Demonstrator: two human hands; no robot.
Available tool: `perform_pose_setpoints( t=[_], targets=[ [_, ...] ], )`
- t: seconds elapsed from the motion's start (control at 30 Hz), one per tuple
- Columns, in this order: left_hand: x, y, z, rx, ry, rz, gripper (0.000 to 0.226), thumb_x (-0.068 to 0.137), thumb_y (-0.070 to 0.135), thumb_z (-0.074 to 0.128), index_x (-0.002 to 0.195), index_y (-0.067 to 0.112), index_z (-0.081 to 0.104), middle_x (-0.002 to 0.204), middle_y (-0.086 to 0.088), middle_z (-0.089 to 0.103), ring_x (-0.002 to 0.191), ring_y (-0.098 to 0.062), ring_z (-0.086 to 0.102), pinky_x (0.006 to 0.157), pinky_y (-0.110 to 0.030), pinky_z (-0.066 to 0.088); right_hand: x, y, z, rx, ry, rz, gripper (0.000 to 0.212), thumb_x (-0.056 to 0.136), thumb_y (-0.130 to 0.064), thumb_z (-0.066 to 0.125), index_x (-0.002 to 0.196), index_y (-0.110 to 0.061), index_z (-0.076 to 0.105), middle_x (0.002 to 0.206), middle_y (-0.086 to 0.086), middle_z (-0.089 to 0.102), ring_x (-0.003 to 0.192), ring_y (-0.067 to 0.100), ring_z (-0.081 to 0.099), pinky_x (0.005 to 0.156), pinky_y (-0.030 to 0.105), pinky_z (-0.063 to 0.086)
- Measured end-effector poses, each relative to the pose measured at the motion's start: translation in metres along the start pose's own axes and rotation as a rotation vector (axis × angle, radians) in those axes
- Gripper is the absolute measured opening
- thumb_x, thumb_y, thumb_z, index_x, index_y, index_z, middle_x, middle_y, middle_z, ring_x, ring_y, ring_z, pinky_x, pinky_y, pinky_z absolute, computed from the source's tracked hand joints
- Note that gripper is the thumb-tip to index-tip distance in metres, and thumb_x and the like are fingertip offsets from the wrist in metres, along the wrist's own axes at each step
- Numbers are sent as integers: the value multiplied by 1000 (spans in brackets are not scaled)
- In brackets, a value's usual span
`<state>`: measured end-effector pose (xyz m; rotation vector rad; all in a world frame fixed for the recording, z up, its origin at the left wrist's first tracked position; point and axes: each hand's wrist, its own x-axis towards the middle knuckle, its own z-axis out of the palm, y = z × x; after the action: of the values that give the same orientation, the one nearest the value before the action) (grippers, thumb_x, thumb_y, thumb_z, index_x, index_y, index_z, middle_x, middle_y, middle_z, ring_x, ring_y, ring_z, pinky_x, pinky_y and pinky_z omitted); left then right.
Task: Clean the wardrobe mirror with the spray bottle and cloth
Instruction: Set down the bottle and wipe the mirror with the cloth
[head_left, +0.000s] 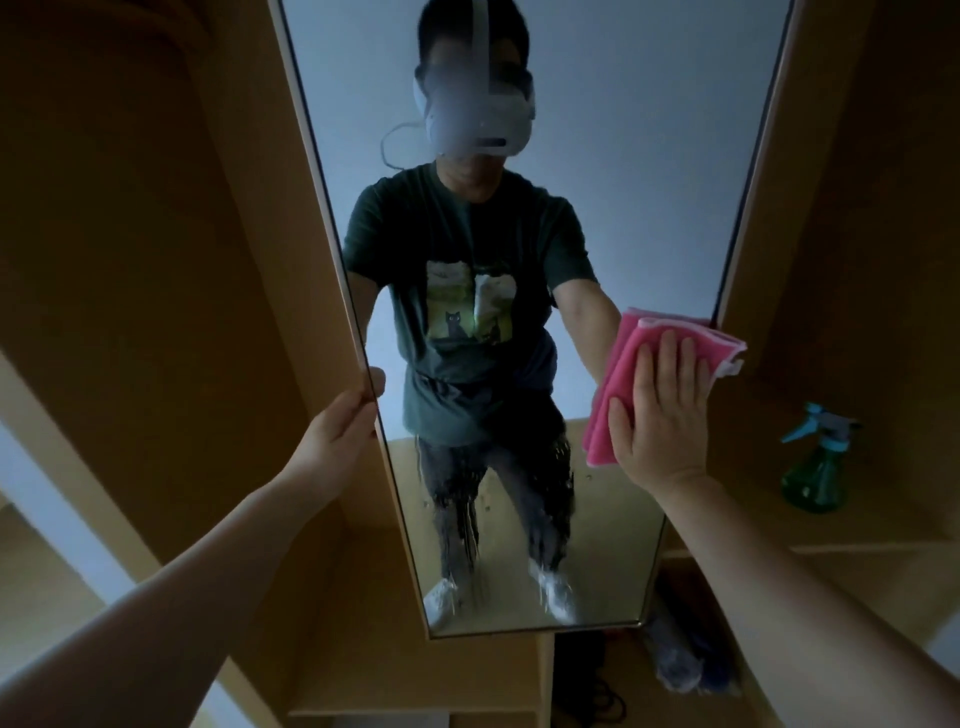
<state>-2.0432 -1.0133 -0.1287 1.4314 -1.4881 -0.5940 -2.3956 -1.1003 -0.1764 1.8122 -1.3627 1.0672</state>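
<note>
The mirror (597, 182) is a tall, narrow panel on the wooden wardrobe (156, 260). Its upper glass looks hazy, and wet streaks and drips run down the lower part, towards the bottom edge. The left hand (337, 431) grips the mirror's left edge, fingers curled behind it and the thumb on the glass. The right hand (660, 415) lies flat with straight fingers, pressing a folded pink cloth (621, 364) against the glass at the right edge. A green spray bottle (815, 467) with a blue-green nozzle stands upright on a shelf (883, 540) to the right of the mirror, apart from both hands.
</note>
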Motion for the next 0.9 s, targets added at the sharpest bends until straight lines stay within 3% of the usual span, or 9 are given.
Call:
perform_pose_setpoints(
  t=[0.13,0.23,0.37,0.5,0.67,0.77,0.9],
  targets=[
    [-17,-10,24,-41,161,-97,24,102,30,38,99,43,58,103,4,67,94,-19,65,87,-45,54,-2,-2,6,98,67,0,69,97,-36,33,154,-8,6,159,16,6,148,32,-4,120,51,-2],
    [-25,-22,41,-52,231,-126,22,100,32,38,107,40,58,100,7,68,96,-23,66,87,-49,54,-2,-1,14,155,121,-28,71,96,-37,35,154,-12,3,160,14,3,148,33,-3,120,52,-1],
    [-28,-33,57,-138,319,-121,30,92,40,39,109,44,63,106,8,71,105,-14,65,95,-44,50,-1,2,19,195,198,-77,69,97,-37,38,155,-12,8,159,19,13,148,33,0,120,52,-1],
    [-28,-49,72,-272,402,-90,29,92,36,43,100,38,71,102,0,73,103,-22,67,94,-46,50,1,0,22,191,281,-97,65,97,-35,40,153,-9,19,157,22,21,146,40,13,119,55,5],
    [-26,-69,81,-363,416,20,40,95,40,43,104,11,69,99,-20,67,89,-33,61,76,-42,49,9,2,29,109,382,-96,61,100,-42,26,151,-9,22,157,22,22,145,39,17,119,51,3],
    [-26,-78,90,-475,422,108,33,93,39,44,86,19,70,99,-22,63,93,-37,59,82,-50,46,11,0,32,56,418,-70,60,101,-41,25,151,-9,23,157,21,22,145,40,18,118,52,6],
    [-25,-97,105,-570,445,182,34,90,31,48,65,23,69,76,-11,66,82,-32,63,86,-53,50,12,-1,34,-4,460,-69,60,101,-42,23,151,-7,24,157,22,22,145,41,19,118,54,9]
  ],
)
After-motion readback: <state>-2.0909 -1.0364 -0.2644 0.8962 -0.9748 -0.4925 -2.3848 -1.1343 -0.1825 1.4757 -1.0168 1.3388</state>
